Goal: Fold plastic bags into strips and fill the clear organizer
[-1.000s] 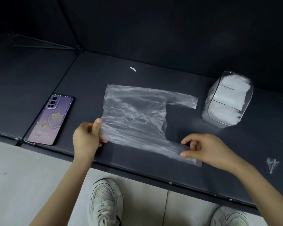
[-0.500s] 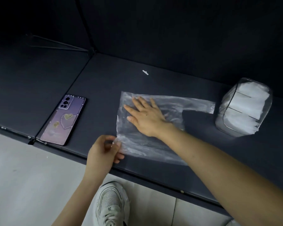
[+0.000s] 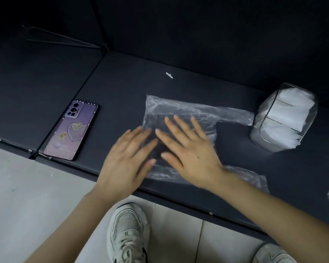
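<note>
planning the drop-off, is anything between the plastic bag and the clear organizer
Nothing visible does. Only bare tabletop lies between the plastic bag and the clear organizer; the bag's upper handle reaches right up to its wall.

White mesh sneakers [image 3: 128,234] marked 36
</note>
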Tool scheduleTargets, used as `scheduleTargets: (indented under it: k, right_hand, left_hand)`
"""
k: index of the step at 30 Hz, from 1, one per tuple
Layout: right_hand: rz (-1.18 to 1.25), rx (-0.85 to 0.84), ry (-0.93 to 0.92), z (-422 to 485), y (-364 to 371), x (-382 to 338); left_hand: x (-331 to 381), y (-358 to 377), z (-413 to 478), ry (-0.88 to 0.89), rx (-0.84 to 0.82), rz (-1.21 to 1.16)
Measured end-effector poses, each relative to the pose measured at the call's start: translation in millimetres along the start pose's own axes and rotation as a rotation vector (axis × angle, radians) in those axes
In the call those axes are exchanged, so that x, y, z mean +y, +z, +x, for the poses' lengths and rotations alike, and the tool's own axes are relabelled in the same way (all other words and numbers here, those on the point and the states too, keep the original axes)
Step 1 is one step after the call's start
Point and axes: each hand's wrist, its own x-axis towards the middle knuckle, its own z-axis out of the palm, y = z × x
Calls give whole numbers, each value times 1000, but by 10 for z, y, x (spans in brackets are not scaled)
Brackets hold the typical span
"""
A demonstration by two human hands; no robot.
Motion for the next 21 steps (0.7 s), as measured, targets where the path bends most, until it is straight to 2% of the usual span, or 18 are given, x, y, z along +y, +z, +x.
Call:
scheduleTargets:
  k: [1,3,5,7,10,12,15,17,19,21]
  right_hand:
    - [-15,-52,-31,-161,46,-18]
    - [-60,-198,-27,-430,191,20]
    - [-81,-300,49,-627,309,154]
    - [-96,-334,112,-790,318,320]
    - [-116,-271,166,-963,194,458]
    - [-67,-158,63,-941,99,399]
    - [-25,7,-138,-849,113,250]
    - [10,100,-158,-782,191,223]
    - [79,114,-139,-741,211,205]
    - [237,40,-32,-750,118,149]
  left_hand:
    - [-43,99,23,76,-90,-3]
    - [-145,291,-18,108,-228,29]
    - [-195,373,-82,77,-283,69]
    - [-208,381,-102,61,-292,79]
    - [-186,363,-73,55,-293,73]
    - [-201,368,-69,44,-297,38]
    - [-186,325,-49,-62,-263,-202]
    - [-141,255,-28,-126,-189,-357]
    - [-109,171,-32,-119,-129,-409]
    - [-103,64,-58,-111,-128,-493]
